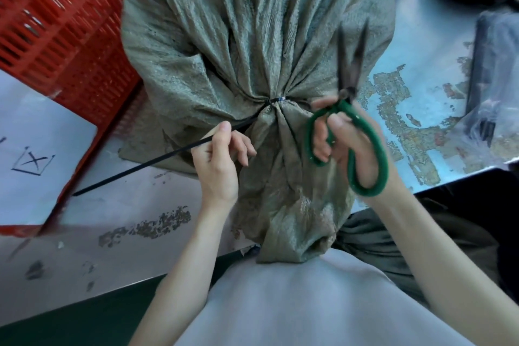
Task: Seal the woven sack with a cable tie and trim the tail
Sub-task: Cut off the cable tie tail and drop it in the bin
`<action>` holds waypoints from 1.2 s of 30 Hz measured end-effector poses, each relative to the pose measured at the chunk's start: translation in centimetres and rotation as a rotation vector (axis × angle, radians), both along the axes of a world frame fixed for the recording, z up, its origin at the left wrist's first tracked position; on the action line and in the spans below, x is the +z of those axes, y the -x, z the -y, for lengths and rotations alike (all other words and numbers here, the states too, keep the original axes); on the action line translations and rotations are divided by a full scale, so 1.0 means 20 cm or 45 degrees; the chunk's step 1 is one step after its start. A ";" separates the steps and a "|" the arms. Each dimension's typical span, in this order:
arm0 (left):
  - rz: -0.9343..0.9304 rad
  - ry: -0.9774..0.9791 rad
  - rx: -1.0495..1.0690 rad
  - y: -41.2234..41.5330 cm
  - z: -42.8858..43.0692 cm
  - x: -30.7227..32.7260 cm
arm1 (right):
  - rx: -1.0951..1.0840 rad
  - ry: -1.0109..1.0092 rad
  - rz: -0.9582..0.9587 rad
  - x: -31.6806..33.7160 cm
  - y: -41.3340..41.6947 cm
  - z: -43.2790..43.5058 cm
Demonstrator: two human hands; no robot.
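Head view looks down on a grey-green sack (pixel 252 36) lying across a worn table (pixel 140 205) and filling the centre of the frame; its contents cannot be seen, since the neck is gathered tight. A black tie (pixel 276 100) is cinched around that neck just above mid-frame, and the loose mouth of the sack flares down toward the person's lap at lower centre. From the cinch the tail (pixel 140 166) of the tie runs as a long straight strip down to the left, its tip ending over the table near the left edge. At upper left a red crate (pixel 56 36) stands beside the sack, touching or nearly touching it; what it holds cannot be made out through the slats. A white sheet (pixel 33 154) with a hand-drawn crossed box lies against the crate at left. At far right a clear bag (pixel 483 132) with dark contents sits on the table, blurred. The left hand (pixel 219 160) pinches the tail between thumb and forefinger close to the cinch, other fingers loosely curled. The right hand (pixel 351 149) is closed through the green handles of scissors (pixel 348 109), whose dark blades are parted and point up over the sack, right of the tie and apart from the tail.
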State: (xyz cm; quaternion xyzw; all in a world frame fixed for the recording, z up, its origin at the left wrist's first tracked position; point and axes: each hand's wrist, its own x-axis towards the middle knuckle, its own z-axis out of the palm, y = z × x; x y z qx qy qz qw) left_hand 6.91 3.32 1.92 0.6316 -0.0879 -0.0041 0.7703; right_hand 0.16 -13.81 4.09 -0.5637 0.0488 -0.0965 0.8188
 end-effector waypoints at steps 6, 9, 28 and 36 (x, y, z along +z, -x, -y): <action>-0.064 0.007 -0.064 0.04 0.06 0.00 | -0.588 -0.029 -0.331 -0.03 0.06 0.23; -0.095 0.020 -0.070 0.05 0.07 0.01 | -0.745 0.111 -0.663 -0.12 0.08 0.37; -0.035 -0.316 -0.204 0.09 0.08 0.03 | -1.030 0.822 -0.707 -0.27 0.09 0.39; -0.050 -0.276 -0.234 0.09 0.10 0.06 | -0.381 0.800 -0.115 0.11 0.05 0.03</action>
